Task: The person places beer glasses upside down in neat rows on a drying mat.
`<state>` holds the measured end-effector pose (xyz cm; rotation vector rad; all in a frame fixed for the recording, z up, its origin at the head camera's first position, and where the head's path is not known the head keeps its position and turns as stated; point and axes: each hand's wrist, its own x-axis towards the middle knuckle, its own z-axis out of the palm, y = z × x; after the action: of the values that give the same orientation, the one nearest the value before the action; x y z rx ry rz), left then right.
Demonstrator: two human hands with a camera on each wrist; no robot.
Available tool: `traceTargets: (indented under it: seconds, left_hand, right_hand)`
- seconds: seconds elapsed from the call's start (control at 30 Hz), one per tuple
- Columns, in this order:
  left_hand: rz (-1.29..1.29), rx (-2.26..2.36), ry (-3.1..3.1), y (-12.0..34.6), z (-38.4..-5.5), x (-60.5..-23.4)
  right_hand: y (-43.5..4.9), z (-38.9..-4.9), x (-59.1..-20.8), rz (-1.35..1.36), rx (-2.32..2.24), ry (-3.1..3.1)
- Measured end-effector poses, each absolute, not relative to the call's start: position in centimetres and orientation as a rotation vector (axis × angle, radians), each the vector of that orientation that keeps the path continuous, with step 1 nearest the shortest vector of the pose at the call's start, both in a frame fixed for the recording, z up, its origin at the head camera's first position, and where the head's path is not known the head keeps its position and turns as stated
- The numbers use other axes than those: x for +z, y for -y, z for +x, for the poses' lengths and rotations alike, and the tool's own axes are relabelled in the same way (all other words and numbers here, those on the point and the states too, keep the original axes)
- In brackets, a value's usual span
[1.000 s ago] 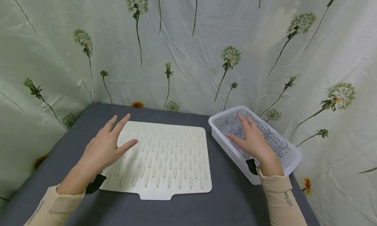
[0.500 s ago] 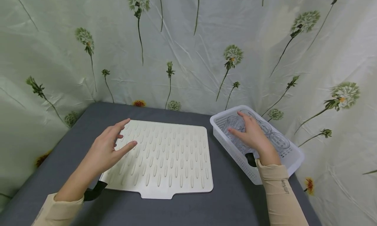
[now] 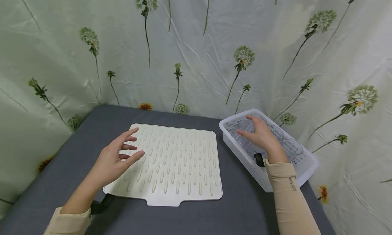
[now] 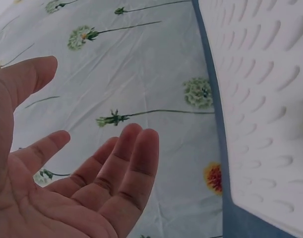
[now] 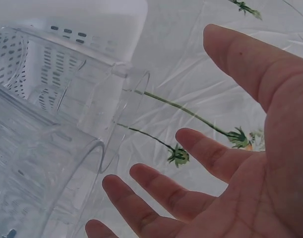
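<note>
Over the left edge of a white draining board (image 3: 171,160) with raised oval ridges, my left hand (image 3: 113,160) hovers with loosely bent fingers and holds nothing. The left wrist view shows its open palm (image 4: 67,213), well apart from the board. My right hand (image 3: 264,138) is above a white perforated plastic basket (image 3: 245,163), thumb and fingers spread, with nothing in its grasp. Several clear drinking cups (image 3: 291,146) lie inside the basket, some partly hidden behind that hand. In the right wrist view a cup rim (image 5: 99,156) shows close to the fingertips.
A dark grey cloth (image 3: 239,214) covers the table under the board and the basket. Behind and to the right hangs a pale curtain (image 3: 199,68) printed with flowers. The board has a short tab (image 3: 163,202) on its near side.
My left hand has turned and its fingers have bent from a wider spread, sinking slightly. The right hand stays over the basket almost unmoved, and the head view has shifted a little.
</note>
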<state>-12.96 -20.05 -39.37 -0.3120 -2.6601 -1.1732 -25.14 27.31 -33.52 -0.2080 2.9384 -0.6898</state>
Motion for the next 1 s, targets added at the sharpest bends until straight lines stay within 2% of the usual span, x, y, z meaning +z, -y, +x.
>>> traceTargets:
  seconds: [1.0]
  left_hand:
    - [-0.348,-1.469,2.687,19.1,-12.3,-42.5]
  right_hand:
    - [-27.8,-27.7,-34.9,-0.129,-0.706,-2.885]
